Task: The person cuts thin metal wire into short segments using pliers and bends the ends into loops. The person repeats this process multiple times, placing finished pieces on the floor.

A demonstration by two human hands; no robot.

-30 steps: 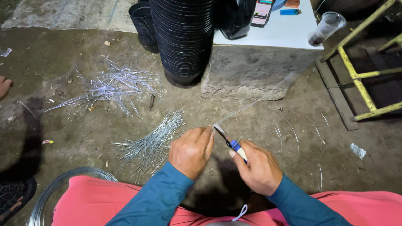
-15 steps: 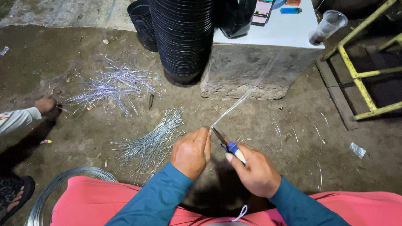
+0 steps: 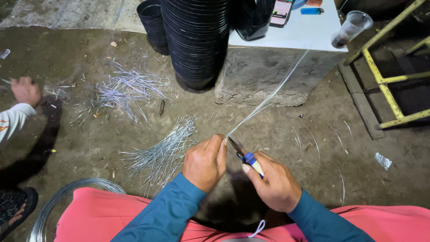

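Observation:
My left hand [image 3: 205, 161] is closed around a thin silver wire [image 3: 268, 97] that runs up and to the right from my fingertips toward the white-topped block. My right hand [image 3: 275, 183] grips blue-handled pliers [image 3: 245, 154], whose jaws meet the wire right at my left fingertips. A pile of cut wire pieces [image 3: 163, 150] lies on the dirt floor just left of my left hand. Both arms wear teal sleeves over a pink garment.
A second scatter of wire pieces [image 3: 123, 89] lies farther left, where another person's hand [image 3: 24, 89] reaches. Stacked black pots [image 3: 197, 40], a concrete block [image 3: 273, 76] with a phone, a lighter and a plastic cup [image 3: 349, 29], a yellow frame [image 3: 385, 85], a wire coil [image 3: 58, 201].
The wire now stretches longer and higher toward the upper right. The other person's hand has moved up and left from the far scatter of wire. My hands stayed nearly in place.

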